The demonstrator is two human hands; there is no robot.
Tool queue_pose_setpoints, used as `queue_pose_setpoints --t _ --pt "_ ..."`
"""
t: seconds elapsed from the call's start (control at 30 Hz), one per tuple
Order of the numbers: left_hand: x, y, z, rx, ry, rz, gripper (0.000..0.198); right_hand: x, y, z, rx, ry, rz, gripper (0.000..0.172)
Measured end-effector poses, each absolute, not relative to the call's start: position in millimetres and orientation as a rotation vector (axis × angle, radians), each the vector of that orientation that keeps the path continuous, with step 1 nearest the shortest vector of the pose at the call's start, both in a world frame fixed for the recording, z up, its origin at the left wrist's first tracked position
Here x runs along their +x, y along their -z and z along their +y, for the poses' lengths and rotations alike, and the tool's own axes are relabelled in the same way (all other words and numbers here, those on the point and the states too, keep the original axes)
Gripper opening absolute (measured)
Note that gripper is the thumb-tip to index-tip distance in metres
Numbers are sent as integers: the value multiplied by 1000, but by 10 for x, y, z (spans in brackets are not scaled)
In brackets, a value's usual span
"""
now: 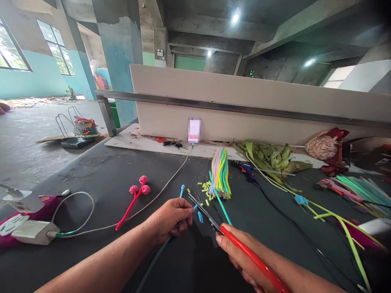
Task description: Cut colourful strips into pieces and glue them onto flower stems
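Observation:
My left hand (171, 217) is closed in a pinch on a thin blue stem (159, 252) whose tip sticks out toward the scissor blades. My right hand (238, 252) grips red-handled scissors (214, 219); the blades are parted around the blue tip (195, 207). Short blue and yellow cut pieces (205, 191) lie just beyond. A bundle of pastel stems (221, 173) lies behind them, with one teal stem (220, 201) running toward my right hand.
A pink stem with three pompom heads (134, 199) lies left. A white cable (159, 195) runs to a power strip (27, 230). Green leaves (269, 158), a blue glue gun (249, 171) with a black cord, more coloured stems (363, 189) and a white partition (244, 101) are behind.

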State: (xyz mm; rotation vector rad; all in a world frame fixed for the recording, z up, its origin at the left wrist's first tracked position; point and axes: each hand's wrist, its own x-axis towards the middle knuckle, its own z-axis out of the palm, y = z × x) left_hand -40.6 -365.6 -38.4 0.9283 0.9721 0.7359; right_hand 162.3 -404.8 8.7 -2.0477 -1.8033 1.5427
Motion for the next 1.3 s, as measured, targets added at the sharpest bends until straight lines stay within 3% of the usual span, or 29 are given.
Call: queue_pose_setpoints --t 0.93,1.3 --pt "-425 385 -3635 861 -861 935 25 1599 1 -4063 -1942 -1665 -1556 35" --pt "-435 420 -3639 881 -847 918 24 1531 -138 -4122 -2041 -1470 -1870 32"
